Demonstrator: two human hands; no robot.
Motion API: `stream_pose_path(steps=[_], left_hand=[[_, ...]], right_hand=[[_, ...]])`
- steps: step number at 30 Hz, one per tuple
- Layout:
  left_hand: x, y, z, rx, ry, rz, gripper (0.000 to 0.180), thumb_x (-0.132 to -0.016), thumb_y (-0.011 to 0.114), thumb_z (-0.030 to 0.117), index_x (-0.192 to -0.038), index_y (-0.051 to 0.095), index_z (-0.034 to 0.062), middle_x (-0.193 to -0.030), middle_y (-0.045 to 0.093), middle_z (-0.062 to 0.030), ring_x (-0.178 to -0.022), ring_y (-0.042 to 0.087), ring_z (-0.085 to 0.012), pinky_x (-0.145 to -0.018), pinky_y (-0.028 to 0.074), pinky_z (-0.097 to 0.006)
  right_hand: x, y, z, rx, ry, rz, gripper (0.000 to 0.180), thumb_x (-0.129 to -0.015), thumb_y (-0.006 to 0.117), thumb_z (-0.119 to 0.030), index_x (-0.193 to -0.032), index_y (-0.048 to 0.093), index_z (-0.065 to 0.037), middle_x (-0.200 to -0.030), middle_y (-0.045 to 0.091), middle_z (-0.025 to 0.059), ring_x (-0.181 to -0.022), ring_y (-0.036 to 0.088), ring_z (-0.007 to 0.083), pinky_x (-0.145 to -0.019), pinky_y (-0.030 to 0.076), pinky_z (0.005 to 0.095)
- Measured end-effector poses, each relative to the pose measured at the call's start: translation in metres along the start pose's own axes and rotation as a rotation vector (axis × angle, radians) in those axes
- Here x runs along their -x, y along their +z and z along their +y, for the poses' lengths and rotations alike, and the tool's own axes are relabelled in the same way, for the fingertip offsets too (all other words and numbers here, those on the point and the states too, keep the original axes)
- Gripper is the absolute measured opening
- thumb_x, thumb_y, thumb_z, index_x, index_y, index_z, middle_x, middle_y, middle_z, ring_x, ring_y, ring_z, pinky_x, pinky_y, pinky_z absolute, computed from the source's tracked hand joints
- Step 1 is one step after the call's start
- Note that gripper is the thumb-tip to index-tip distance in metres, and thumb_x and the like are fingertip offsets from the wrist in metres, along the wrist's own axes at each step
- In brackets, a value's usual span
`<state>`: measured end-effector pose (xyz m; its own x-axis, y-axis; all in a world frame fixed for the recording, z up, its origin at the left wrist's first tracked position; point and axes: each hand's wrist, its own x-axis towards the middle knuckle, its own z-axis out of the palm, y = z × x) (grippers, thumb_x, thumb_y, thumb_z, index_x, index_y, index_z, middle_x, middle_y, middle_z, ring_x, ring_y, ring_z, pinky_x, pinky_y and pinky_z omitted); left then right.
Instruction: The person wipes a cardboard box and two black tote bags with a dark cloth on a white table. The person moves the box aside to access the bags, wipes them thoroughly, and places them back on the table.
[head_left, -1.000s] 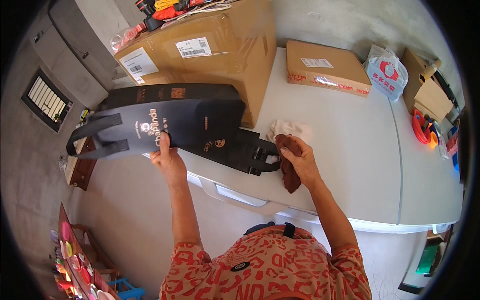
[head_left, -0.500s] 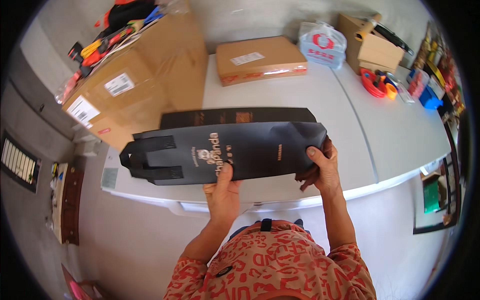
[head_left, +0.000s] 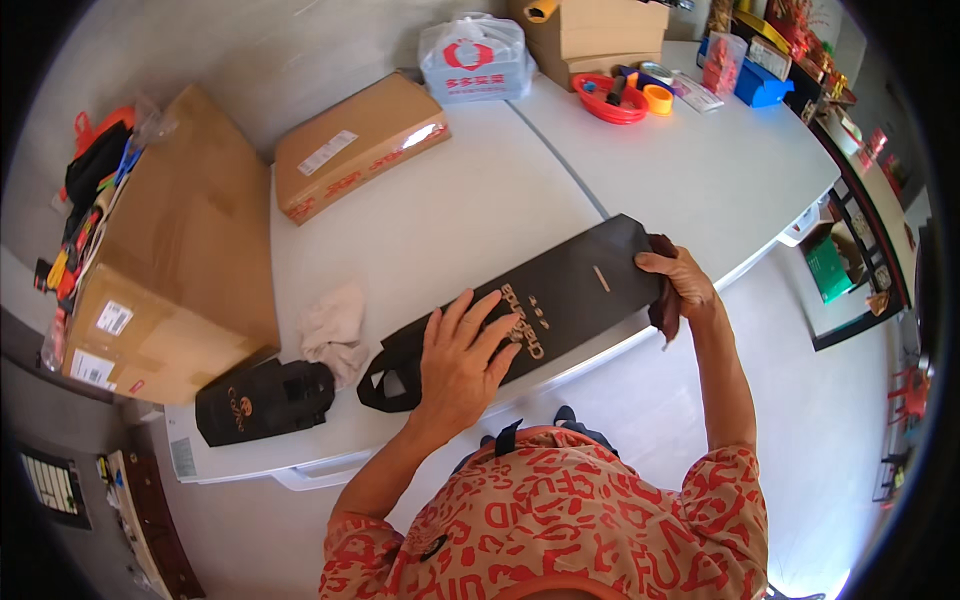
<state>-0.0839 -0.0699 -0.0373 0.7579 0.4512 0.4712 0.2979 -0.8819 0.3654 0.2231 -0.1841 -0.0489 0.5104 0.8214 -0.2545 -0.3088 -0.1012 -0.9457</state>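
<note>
A long black carrier bag (head_left: 573, 277) with pale print lies flattened and slanting across the table's front edge, its strap handles toward the left. My left hand (head_left: 462, 355) rests palm down on the handle half, fingers spread. At the far right end my right hand (head_left: 683, 286) grips the bag's bottom, thumb on top, together with a crumpled dark brown cloth (head_left: 661, 318). A second, shorter black bag (head_left: 255, 405) with an orange-gold print lies folded at the table's left front. Next to it is a crumpled pale pink cloth (head_left: 337, 328).
A big cardboard box (head_left: 190, 240) topped with tools stands left. Behind are a flat carton (head_left: 365, 150), a white plastic bag (head_left: 477, 60) and an open box (head_left: 610, 35). A red basket (head_left: 607, 100) and a blue container (head_left: 763, 86) sit on the white table (head_left: 690, 160) at the back right.
The long bag has come down from above the table onto its front edge. My left hand has let go of its edge and lies spread on top. The view has swung right.
</note>
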Motion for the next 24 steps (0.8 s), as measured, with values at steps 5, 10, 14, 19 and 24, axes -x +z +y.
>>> stream_pose_path(steps=[5, 10, 14, 19, 24], left_hand=[[0.009, 0.063, -0.025, -0.249, -0.121, -0.261, 0.058, -0.092, 0.06, 0.032, -0.146, 0.042, 0.0214, -0.155, 0.027, -0.0119, -0.142, 0.023, -0.0374, -0.11, 0.016, -0.064], [0.004, 0.072, -0.026, -0.273, -0.192, -0.329, 0.062, -0.091, 0.061, 0.036, -0.147, 0.039, 0.0208, -0.157, 0.023, -0.0126, -0.144, 0.018, -0.038, -0.11, 0.012, -0.066], [0.009, 0.071, -0.032, -0.281, -0.196, -0.354, 0.058, -0.093, 0.055, 0.037, -0.139, 0.045, 0.0041, -0.153, 0.03, -0.0175, -0.145, 0.017, -0.0392, -0.112, 0.008, -0.063], [0.008, 0.072, -0.035, -0.292, -0.214, -0.432, 0.06, -0.094, 0.054, 0.037, -0.148, 0.038, 0.0158, -0.158, 0.02, -0.014, -0.146, 0.015, -0.0378, -0.111, 0.008, -0.065], [0.002, 0.064, -0.028, -0.287, -0.174, -0.435, 0.057, -0.095, 0.052, 0.032, -0.149, 0.037, 0.024, -0.159, 0.02, -0.0123, -0.146, 0.015, -0.036, -0.112, 0.007, -0.064]], right_hand=[[-0.041, -0.029, 0.022, 0.695, -0.379, 0.424, 0.044, -0.085, 0.07, -0.024, -0.119, 0.058, 0.001, -0.092, 0.067, 0.0168, -0.077, 0.066, 0.0222, -0.065, 0.052, 0.0345], [-0.03, 0.028, 0.025, 0.863, -0.958, 0.495, 0.043, -0.075, 0.066, 0.003, -0.116, 0.057, -0.005, -0.096, 0.063, 0.0118, -0.084, 0.062, 0.0277, -0.071, 0.052, 0.0358], [-0.014, 0.123, 0.07, 1.042, -1.087, 0.011, 0.034, -0.078, 0.065, -0.015, -0.11, 0.059, -0.008, -0.116, 0.057, 0.0132, -0.111, 0.053, 0.0291, -0.087, 0.044, 0.0424], [-0.041, 0.114, 0.08, 1.179, -1.072, 0.073, 0.028, -0.084, 0.059, -0.017, -0.111, 0.06, -0.011, -0.122, 0.056, 0.009, -0.125, 0.048, 0.0289, -0.092, 0.04, 0.0433], [-0.075, 0.081, 0.062, 1.313, -0.831, 0.401, 0.031, -0.084, 0.065, -0.019, -0.114, 0.06, -0.014, -0.125, 0.057, 0.0067, -0.127, 0.046, 0.0303, -0.1, 0.033, 0.0522]])
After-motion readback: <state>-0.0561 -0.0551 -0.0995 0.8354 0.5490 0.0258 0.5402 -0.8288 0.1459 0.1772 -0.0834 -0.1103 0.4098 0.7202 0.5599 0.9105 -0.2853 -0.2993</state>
